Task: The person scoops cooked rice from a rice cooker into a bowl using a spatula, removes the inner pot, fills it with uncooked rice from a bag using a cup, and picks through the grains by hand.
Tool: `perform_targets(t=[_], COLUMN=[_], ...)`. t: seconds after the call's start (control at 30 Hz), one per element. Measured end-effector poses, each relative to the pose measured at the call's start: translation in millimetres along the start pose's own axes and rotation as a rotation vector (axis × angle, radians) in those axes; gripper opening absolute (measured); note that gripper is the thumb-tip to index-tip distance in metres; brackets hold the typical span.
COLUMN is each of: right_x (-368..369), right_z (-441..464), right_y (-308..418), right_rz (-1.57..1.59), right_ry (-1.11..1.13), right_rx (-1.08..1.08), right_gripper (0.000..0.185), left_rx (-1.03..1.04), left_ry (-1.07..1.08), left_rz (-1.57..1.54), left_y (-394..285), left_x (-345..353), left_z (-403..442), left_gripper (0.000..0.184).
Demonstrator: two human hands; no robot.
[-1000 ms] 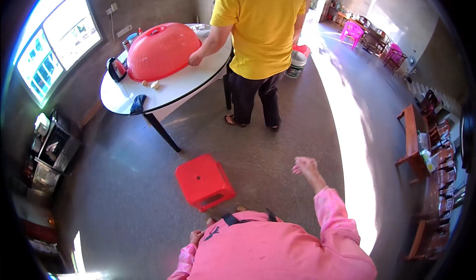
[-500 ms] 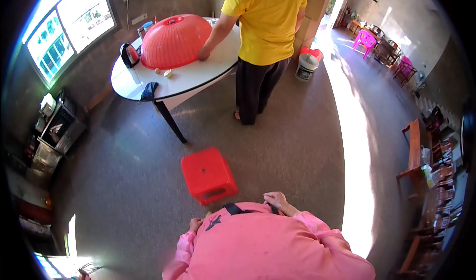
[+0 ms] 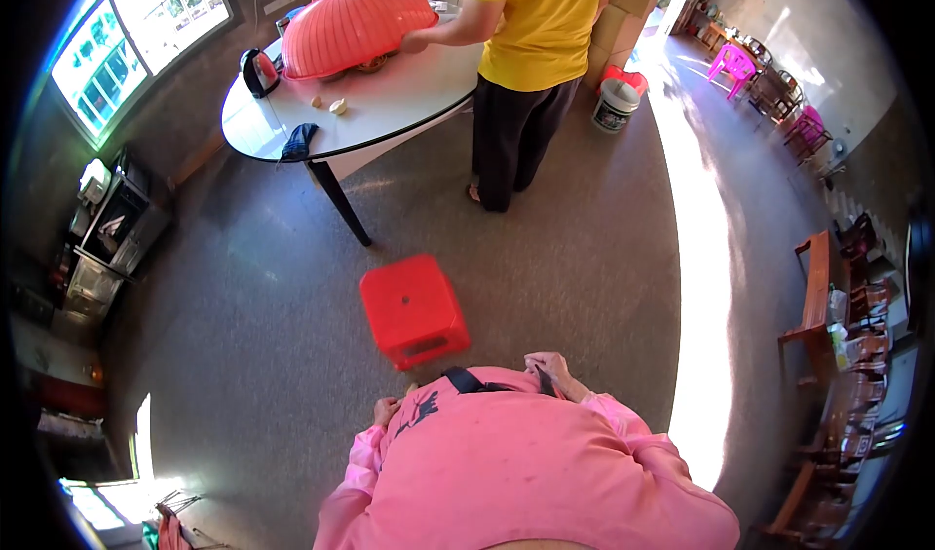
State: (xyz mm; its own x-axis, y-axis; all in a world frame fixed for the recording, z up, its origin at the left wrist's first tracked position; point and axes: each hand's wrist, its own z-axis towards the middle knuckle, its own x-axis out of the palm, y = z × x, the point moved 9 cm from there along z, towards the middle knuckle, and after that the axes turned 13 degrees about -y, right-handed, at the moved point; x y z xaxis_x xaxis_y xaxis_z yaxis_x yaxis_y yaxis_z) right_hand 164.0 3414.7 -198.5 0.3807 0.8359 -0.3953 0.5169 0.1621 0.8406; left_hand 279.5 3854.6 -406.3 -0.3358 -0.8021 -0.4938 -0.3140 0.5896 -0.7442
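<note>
I wear a pink top [image 3: 526, 462] with a black strap [image 3: 466, 379] across its front at the waist. My right hand [image 3: 557, 370] is closed at the right end of this strap, its fingers curled around a dark piece of it. At the left side of the top, my left hand [image 3: 387, 411] shows only in part. Its fingers are mostly hidden by the garment, so I cannot make out what they hold. A red plastic stool [image 3: 414, 302] stands on the floor just in front of me, apart from both hands.
A person in a yellow shirt [image 3: 539, 38] stands at a white table [image 3: 390, 112], one hand on a red dome cover [image 3: 355, 29]. A kettle [image 3: 259, 71] and a dark cloth [image 3: 300, 141] are there too. A bucket [image 3: 616, 105] stands behind; a wooden bench [image 3: 811, 297] is at right.
The person in yellow has lifted the near edge of the red cover, uncovering something beneath it. My view has tilted slightly down. My hands stay at my waist.
</note>
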Motion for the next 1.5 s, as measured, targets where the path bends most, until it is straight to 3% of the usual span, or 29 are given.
perform_targets(t=[0.1, 0.4, 0.7, 0.87, 1.0, 1.13, 1.2, 1.23, 1.27, 1.3, 1.33, 1.4, 1.5], right_x=[1, 2, -2, -26, -113, -260, -351, -392, -456, -486, -497, -561, -595], right_z=[2, 6, 4, 19, 63, 83, 102, 94, 120, 102, 84, 90, 73], right_y=[-4, -14, -9, 6, 64, 164, 174, 201, 198, 213, 233, 235, 267], right_rz=[-0.009, -0.032, 0.006, 0.187, 0.283, 0.17, 0.251, 0.177, -0.387, 0.047, 0.311, 0.351, 0.511], right_ry=[0.0, -0.042, -0.04, -0.116, -0.32, -0.627, -0.878, -0.979, -1.073, -1.097, -1.059, -1.149, -1.158], right_rx=[-0.012, -0.009, 0.005, 0.18, 0.032, -0.267, -0.349, -0.394, -0.48, -0.642, -0.618, -0.445, -0.509], right_gripper=[0.027, 0.022, 0.023, 0.032, 0.028, 0.022, 0.023, 0.027, 0.028, 0.028, 0.029, 0.029, 0.034], left_rx=[0.014, -0.092, -0.038, -0.01, 0.009, -0.031, -0.011, 0.015, 0.037, 0.056, 0.026, -0.038, -0.041], left_ry=[-0.047, -0.035, -0.037, -0.029, -0.035, 0.008, 0.004, -0.012, -0.028, -0.046, -0.042, -0.044, -0.047], left_rz=[0.019, 0.045, 0.153, 0.144, 0.124, 0.113, 0.104, 0.118, 0.132, 0.147, 0.147, 0.138, 0.133], left_y=[-32, -33, -40, -20, -32, -45, -47, -51, -58, -64, -68, -76, -59], left_x=[-14, -12, -13, -5, -6, -8, -10, -11, -14, -18, -21, -25, -21], left_z=[-19, -23, -24, -13, -13, -15, -13, -14, -18, -22, -28, -39, -41], left_gripper=[0.036, 0.034, 0.033, 0.034, 0.036, 0.038, 0.039, 0.039, 0.039, 0.039, 0.04, 0.041, 0.042])
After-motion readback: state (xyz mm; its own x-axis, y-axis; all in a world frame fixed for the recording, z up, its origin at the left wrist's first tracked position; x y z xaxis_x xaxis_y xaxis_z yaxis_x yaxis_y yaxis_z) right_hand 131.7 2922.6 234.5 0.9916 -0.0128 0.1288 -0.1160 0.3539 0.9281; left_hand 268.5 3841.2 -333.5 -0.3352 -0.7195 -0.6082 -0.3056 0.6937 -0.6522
